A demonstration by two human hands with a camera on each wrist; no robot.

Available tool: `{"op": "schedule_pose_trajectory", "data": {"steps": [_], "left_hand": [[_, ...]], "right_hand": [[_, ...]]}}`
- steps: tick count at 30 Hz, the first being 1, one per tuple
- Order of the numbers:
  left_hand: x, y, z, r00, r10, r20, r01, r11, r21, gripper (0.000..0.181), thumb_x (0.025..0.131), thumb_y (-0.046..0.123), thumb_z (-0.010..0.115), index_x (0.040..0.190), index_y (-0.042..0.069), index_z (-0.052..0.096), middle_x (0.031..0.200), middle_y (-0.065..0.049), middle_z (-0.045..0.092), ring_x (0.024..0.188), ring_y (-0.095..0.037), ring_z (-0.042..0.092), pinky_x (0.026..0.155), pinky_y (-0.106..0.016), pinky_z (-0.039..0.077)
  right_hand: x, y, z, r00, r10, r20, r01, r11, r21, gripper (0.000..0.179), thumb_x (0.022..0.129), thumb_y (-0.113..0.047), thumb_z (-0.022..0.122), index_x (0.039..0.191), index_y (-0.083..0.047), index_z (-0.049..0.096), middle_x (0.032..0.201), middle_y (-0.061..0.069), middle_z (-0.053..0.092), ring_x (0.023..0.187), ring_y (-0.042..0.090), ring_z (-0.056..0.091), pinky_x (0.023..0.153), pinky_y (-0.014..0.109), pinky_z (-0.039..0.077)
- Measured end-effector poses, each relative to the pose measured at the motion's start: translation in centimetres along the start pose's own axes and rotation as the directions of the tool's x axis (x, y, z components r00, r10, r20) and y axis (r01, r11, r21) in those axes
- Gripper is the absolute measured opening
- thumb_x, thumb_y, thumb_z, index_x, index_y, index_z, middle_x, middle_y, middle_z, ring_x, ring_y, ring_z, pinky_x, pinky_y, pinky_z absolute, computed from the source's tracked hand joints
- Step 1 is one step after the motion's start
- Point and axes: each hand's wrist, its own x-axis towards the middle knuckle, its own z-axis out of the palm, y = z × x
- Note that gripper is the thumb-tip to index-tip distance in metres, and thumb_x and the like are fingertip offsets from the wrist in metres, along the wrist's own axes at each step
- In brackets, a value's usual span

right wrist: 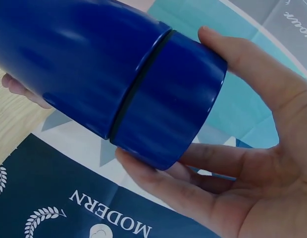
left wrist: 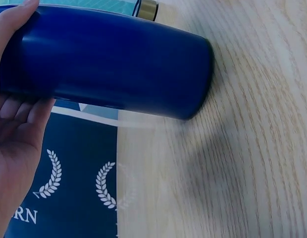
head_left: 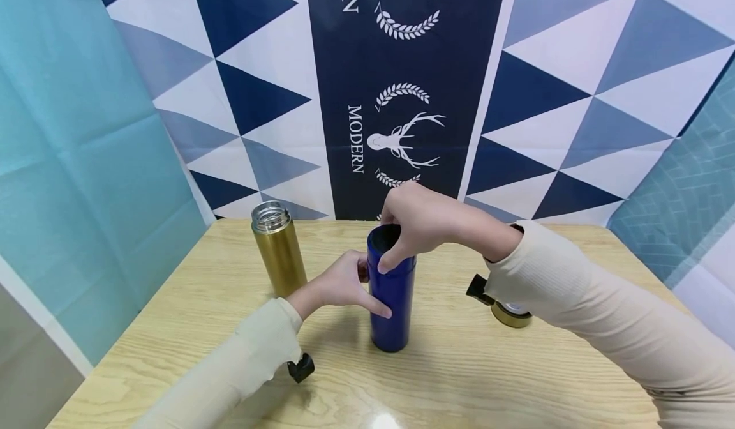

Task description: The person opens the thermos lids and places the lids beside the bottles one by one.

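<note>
A blue thermos bottle point(head_left: 393, 314) stands upright on the wooden table, in the middle of the head view. My left hand point(head_left: 344, 282) grips its body from the left, the thumb across the front. From above, my right hand point(head_left: 423, 218) grips the bottle's blue lid point(right wrist: 173, 101), thumb on one side and fingers on the other. A dark seam runs between lid and body in the right wrist view. In the left wrist view the bottle's lower body point(left wrist: 143, 64) and base edge show, with the left hand point(left wrist: 17, 129) around the upper part.
A gold thermos bottle point(head_left: 281, 250) stands lidless at the back left, its steel mouth showing. On the right, a gold lid point(head_left: 511, 316) lies on the table, partly hidden by the right sleeve. Behind the table point(head_left: 448, 378) hangs a patterned cloth point(head_left: 408, 65).
</note>
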Motion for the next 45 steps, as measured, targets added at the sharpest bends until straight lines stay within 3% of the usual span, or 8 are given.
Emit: {"op": "schedule_pose_trajectory", "data": {"steps": [6,14,21,24,29,36,45], "left_hand": [[0.1,-0.2,0.0,1.000,0.010,-0.001,-0.010,1.000,-0.005,0.049,0.064,0.004,0.086,0.108,0.004,0.066,0.107,-0.015,0.072,0.087,-0.006,0.067,0.084,-0.031,0.057],[0.1,-0.2,-0.1,1.000,0.028,0.005,-0.028,1.000,-0.004,0.049,0.064,0.004,0.086,0.109,0.004,0.066,0.108,-0.015,0.072,0.088,-0.006,0.068,0.089,-0.044,0.056],[0.1,-0.2,-0.2,0.999,0.034,0.012,-0.034,0.999,-0.007,0.052,0.063,0.002,0.086,0.112,0.004,0.066,0.110,-0.015,0.071,0.091,-0.006,0.067,0.087,-0.031,0.057],[0.1,-0.2,-0.2,0.999,0.032,0.013,-0.032,0.999,-0.007,0.053,0.063,0.002,0.086,0.112,0.004,0.066,0.111,-0.016,0.071,0.091,-0.006,0.068,0.088,-0.033,0.057],[0.1,-0.3,-0.3,1.000,0.020,0.013,-0.020,1.000,0.004,0.052,0.064,0.004,0.086,0.112,0.005,0.066,0.110,-0.014,0.072,0.090,-0.006,0.068,0.090,-0.039,0.056],[0.1,-0.3,-0.5,1.000,0.021,0.019,-0.021,1.000,0.005,0.052,0.065,0.005,0.086,0.113,0.005,0.065,0.111,-0.014,0.072,0.093,-0.008,0.068,0.089,-0.030,0.056],[0.1,-0.2,-0.4,1.000,0.018,0.017,-0.018,1.000,-0.003,0.055,0.065,0.003,0.085,0.115,0.003,0.064,0.112,-0.015,0.071,0.094,-0.007,0.068,0.089,-0.026,0.055]], "right_hand": [[0.2,0.4,-0.1,0.998,-0.061,0.032,0.061,0.998,0.010,0.034,0.067,-0.034,0.085,0.084,-0.007,0.075,0.071,-0.001,0.073,0.059,0.007,0.061,0.055,0.020,0.052],[0.3,1.1,-0.1,0.994,-0.107,0.036,0.106,0.993,0.045,0.039,0.068,-0.032,0.085,0.096,-0.006,0.074,0.085,0.004,0.076,0.070,0.007,0.067,0.064,0.023,0.057],[0.3,1.6,0.1,0.990,-0.137,0.033,0.133,0.987,0.086,0.043,0.067,-0.028,0.086,0.101,-0.006,0.073,0.089,0.004,0.076,0.077,0.010,0.070,0.069,0.024,0.058],[0.3,1.8,0.2,0.986,-0.167,0.025,0.164,0.982,0.095,0.045,0.067,-0.028,0.086,0.104,-0.006,0.073,0.092,0.004,0.076,0.079,0.010,0.070,0.070,0.025,0.058],[0.4,2.6,0.0,0.968,-0.249,0.039,0.243,0.963,0.112,0.052,0.067,-0.027,0.087,0.111,-0.005,0.070,0.103,0.003,0.074,0.089,0.011,0.069,0.082,0.032,0.059],[0.9,3.5,-0.3,0.932,-0.353,0.086,0.332,0.923,0.193,0.054,0.069,-0.025,0.086,0.116,-0.006,0.067,0.108,0.002,0.069,0.096,0.011,0.066,0.092,0.037,0.056],[1.5,4.8,0.1,0.910,-0.394,0.129,0.328,0.875,0.357,0.057,0.069,-0.022,0.086,0.120,-0.008,0.065,0.120,0.005,0.066,0.110,0.015,0.064,0.101,0.034,0.051]]}}
